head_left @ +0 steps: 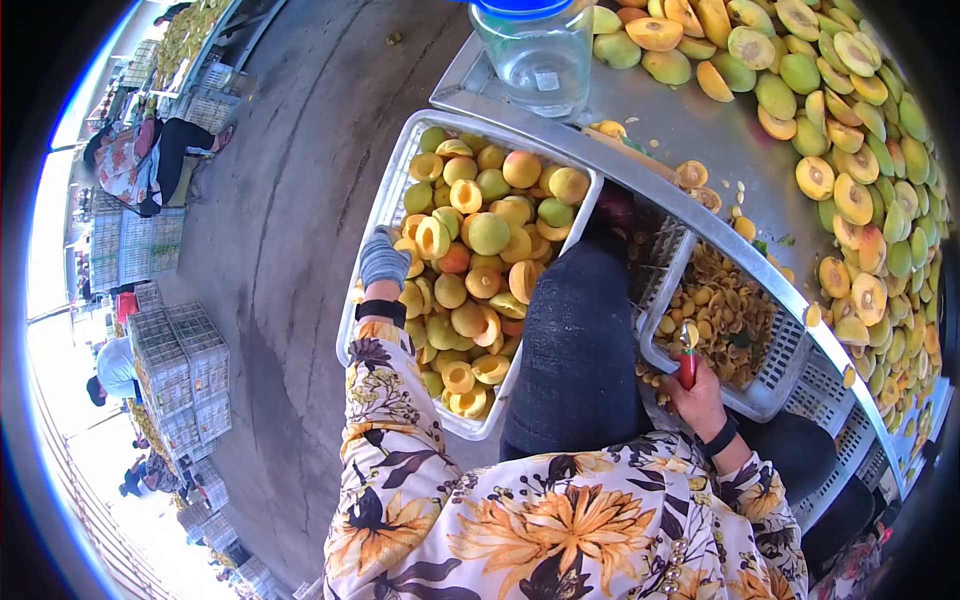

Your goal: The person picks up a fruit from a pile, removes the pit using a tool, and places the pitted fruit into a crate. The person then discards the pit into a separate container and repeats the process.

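My left hand (384,262), in a grey knit glove, rests at the left side of a white crate (413,150) full of whole and halved yellow-green fruit (489,233). Its fingertips touch the fruit, and whether they grip a piece is hidden. At the right, my bare right hand (697,398) is closed around a red-handled tool (688,368) with a metal tip. That tip is over a second crate (765,402) holding small brown-yellow pits and scraps (722,310).
A metal table (640,170) with a curved raised edge carries many halved fruits (855,200) and a clear jar (535,60) with a blue lid. Stacked crates (180,370) and several other people, one bent over (130,165), are at the far left.
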The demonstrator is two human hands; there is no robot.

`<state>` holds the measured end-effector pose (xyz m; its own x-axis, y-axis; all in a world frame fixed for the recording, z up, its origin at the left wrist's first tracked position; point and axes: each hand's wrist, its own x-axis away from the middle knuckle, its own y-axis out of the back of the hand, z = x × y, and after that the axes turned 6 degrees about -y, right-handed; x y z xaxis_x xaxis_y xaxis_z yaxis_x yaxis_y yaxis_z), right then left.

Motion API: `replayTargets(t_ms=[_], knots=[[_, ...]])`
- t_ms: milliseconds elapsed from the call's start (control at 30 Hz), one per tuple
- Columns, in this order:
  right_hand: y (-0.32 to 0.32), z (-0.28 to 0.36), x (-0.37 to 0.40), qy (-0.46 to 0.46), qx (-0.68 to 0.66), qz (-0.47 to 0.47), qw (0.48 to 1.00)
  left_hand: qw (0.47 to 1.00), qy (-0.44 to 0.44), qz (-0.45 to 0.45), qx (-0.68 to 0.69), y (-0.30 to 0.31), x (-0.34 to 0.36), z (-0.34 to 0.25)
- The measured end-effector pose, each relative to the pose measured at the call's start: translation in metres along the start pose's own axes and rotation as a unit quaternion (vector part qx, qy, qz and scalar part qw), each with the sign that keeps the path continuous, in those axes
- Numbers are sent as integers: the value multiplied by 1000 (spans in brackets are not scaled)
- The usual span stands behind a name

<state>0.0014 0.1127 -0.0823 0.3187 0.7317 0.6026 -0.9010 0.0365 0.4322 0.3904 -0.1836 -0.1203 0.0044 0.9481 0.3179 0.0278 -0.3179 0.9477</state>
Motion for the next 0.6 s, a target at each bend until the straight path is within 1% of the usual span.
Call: replayTargets(t_ms=[33,67,100,167,233,300,333,367,467,533,567,600], knots=[[-1,-3,-2,-5,-11,16,1000,997,29,-26,60,4,2,-3],[0,-5,-2,5,-7,11,1000,995,20,-82,49,6,5,-9],[1,-7,0,1,-9,8,1000,996,15,-80,48,6,4,-16],[6,6,4,37,61,-24,997,974,-67,-214,40,26,17,-62],[2,-5,5,23,45,-18,999,952,-166,-255,25,25,10,-91],[3,-5,5,15,24,-17,999,952,-199,-229,-36,24,2,-126],[4,0,8,33,27,-25,999,952,-206,-221,-48,35,12,-146],[4,4,12,48,30,-32,998,925,-254,-281,-38,24,6,-154],[9,8,17,36,26,-44,998,925,-263,-270,-46,22,11,-185],[9,6,19,33,29,-49,998,922,-317,-205,-89,3,11,-192],[9,4,20,34,19,-53,998,921,-317,-206,-90,-11,13,-191],[10,4,21,36,9,-59,998,906,-377,-160,-105,-27,17,-189]])
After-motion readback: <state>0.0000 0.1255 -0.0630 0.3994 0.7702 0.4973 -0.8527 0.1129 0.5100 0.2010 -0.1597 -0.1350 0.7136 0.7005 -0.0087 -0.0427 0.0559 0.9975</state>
